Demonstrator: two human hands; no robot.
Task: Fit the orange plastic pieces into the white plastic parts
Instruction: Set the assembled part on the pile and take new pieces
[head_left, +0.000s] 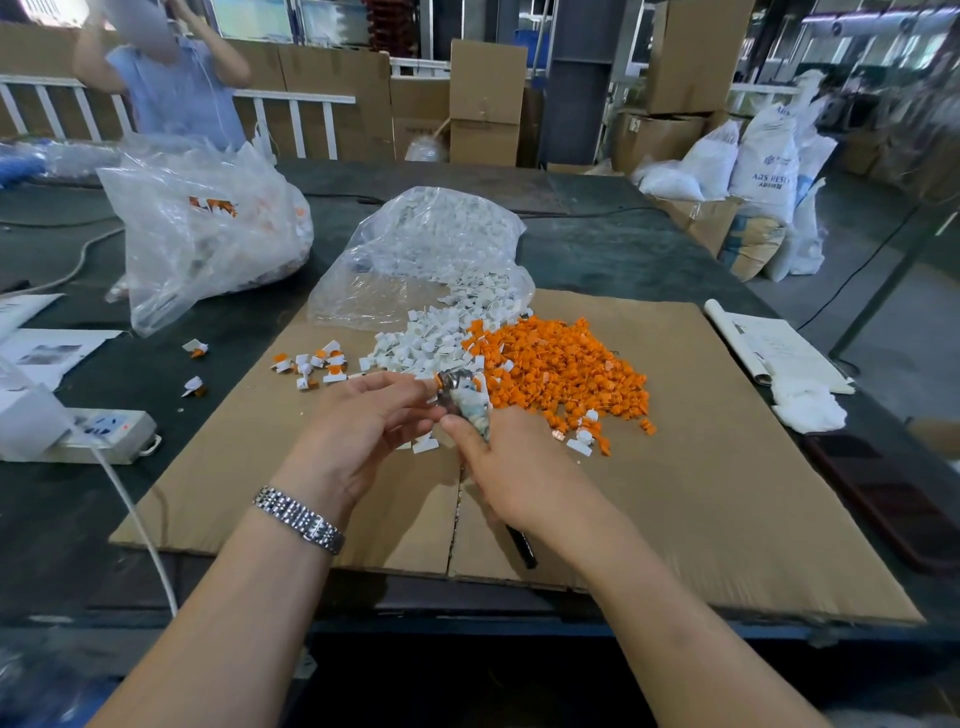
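A heap of orange plastic pieces (561, 369) lies on the cardboard sheet (727, 467), touching a heap of white plastic parts (431, 348) that spills from a clear bag (426, 249). Several fitted white-and-orange pieces (317, 364) lie to the left. My right hand (509, 467) grips a tape-wrapped metal tool (462, 402); its black handle end (522, 548) sticks out below my wrist. My left hand (363, 421) has thumb and fingertips curled at the tool's tip, pinching a small orange piece (439, 382) there. What else lies under the fingers is hidden.
A big clear bag (208, 228) of fitted pieces stands at the left. A power strip (109, 426) with a white cable sits at the left edge. Rolled papers (779, 353), a white cloth (808, 408) and a dark flat object (883, 499) lie to the right. A person (171, 78) stands behind the table.
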